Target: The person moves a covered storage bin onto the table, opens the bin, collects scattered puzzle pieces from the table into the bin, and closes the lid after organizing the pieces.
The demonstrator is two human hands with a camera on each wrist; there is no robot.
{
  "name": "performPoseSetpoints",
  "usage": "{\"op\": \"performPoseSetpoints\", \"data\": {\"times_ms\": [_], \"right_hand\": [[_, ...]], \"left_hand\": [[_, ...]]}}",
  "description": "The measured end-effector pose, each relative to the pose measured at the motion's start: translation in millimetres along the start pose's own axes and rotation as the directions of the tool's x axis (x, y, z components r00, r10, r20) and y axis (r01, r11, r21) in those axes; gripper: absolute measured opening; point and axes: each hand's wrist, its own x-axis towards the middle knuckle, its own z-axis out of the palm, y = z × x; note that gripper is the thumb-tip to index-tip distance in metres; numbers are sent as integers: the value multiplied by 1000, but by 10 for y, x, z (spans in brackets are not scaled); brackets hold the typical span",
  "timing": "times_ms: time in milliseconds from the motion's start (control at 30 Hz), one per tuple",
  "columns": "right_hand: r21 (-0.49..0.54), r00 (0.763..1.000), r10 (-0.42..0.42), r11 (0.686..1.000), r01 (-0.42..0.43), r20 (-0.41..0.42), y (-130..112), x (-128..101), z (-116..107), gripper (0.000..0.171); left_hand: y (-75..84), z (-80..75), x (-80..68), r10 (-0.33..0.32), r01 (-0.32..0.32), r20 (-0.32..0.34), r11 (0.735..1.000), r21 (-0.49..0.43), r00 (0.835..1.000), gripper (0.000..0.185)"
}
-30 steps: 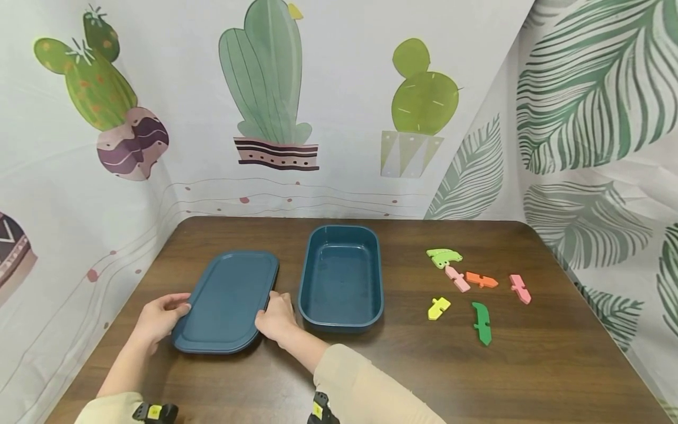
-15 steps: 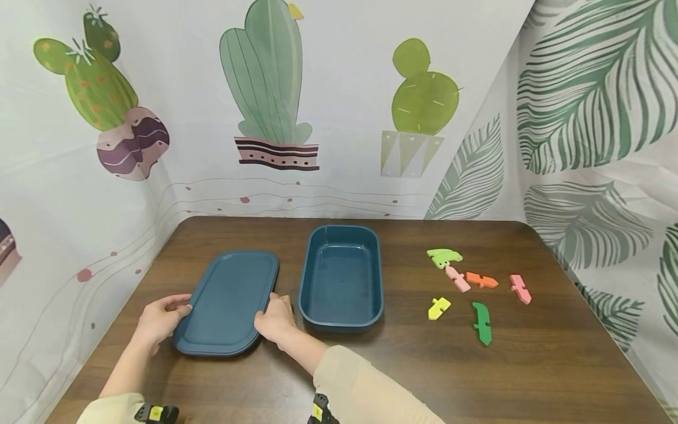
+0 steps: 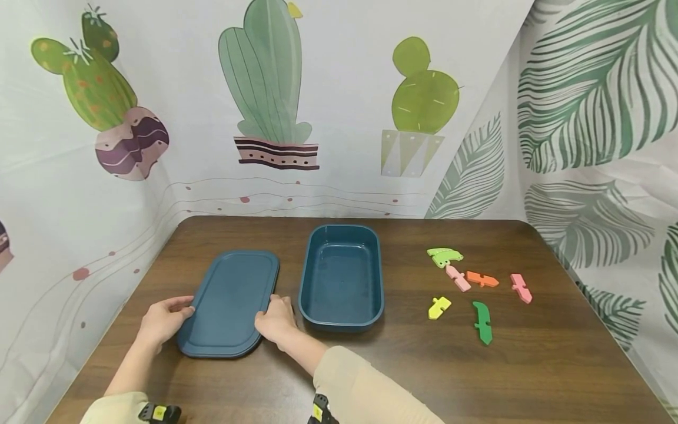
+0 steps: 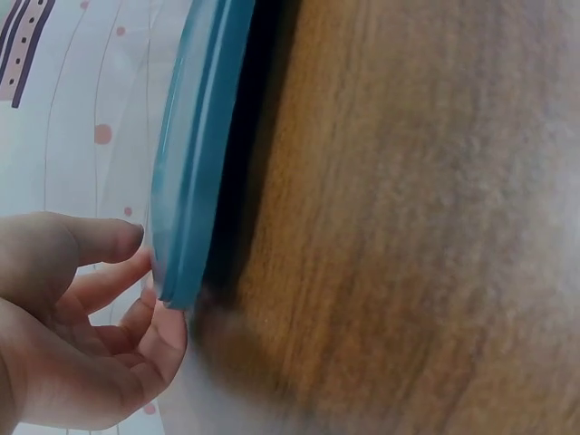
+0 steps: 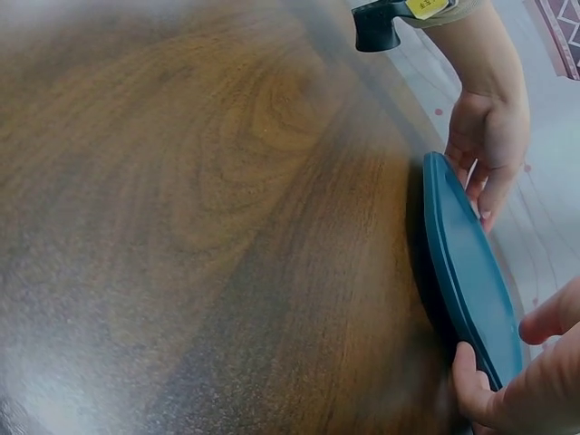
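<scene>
A flat dark-blue lid (image 3: 233, 300) with rounded corners lies at the table's left, its raised border uppermost. At its left edge is my left hand (image 3: 165, 320); in the left wrist view, the fingertips (image 4: 170, 317) touch the edge while the thumb stands slightly off it. My right hand (image 3: 276, 318) holds the lid's right edge near the front, with thumb above and a finger at the side in the right wrist view. Right of that hand stands a matching blue rectangular box (image 3: 341, 323), open at the top, with nothing inside.
On the right of the brown table (image 3: 402, 377) lie several flat notched pieces: light green (image 3: 445, 257), pale pink (image 3: 458, 278), orange (image 3: 482, 279), pink (image 3: 521, 288), yellow (image 3: 439, 308) and dark green (image 3: 482, 323). A patterned cloth (image 3: 344, 106) hangs behind.
The lid's near-left corner has shifted slightly right and towards me, away from my left thumb. My left hand has moved slightly right; the right hand has hardly moved.
</scene>
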Motion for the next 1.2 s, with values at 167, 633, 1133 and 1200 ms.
{"op": "performPoseSetpoints", "data": {"times_ms": [167,633,1133,1200], "right_hand": [[7,1000,-9,1000,9,1,19,-1,0,46],[-8,1000,-14,1000,14,-2,21,2,8,45],[-14,999,-33,999,33,-4,21,-36,-34,48],[-18,999,-44,999,44,1,21,-38,-44,48]], "left_hand": [[-7,10,6,0,0,23,1000,3,1000,46],[11,5,-13,-14,13,61,1000,13,998,48],[53,-18,0,3,-10,86,997,75,996,49],[56,-24,-5,8,-15,87,997,78,996,50]]}}
